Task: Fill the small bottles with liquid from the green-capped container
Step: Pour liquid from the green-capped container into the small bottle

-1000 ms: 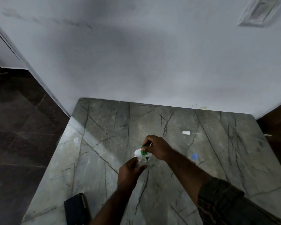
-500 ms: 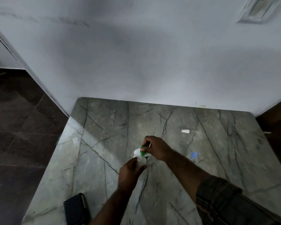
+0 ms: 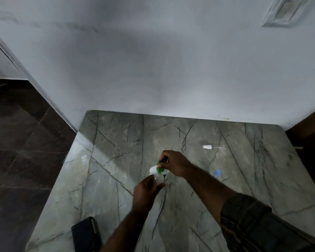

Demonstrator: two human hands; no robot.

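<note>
Two hands, positions unchanged from a second ago: left hand (image 3: pixel 145 190) fingers wrapped around small bottle (image 3: pixel 158 179); right hand (image 3: pixel 174 165) pinching green-capped container (image 3: pixel 159 169), tilted over it above marble table (image 3: pixel 116 160). White cap (image 3: pixel 207 147) and phone (image 3: pixel 85 233) unmoved.

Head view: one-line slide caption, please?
Right hand tips green-capped container over small bottle in left hand, above marble table.

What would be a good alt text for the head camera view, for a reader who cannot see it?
Over a grey marble table, the right hand tips a white green-capped container onto a small clear bottle held in the left hand. A small white object, a blue cap and a dark phone lie on the table.
</note>
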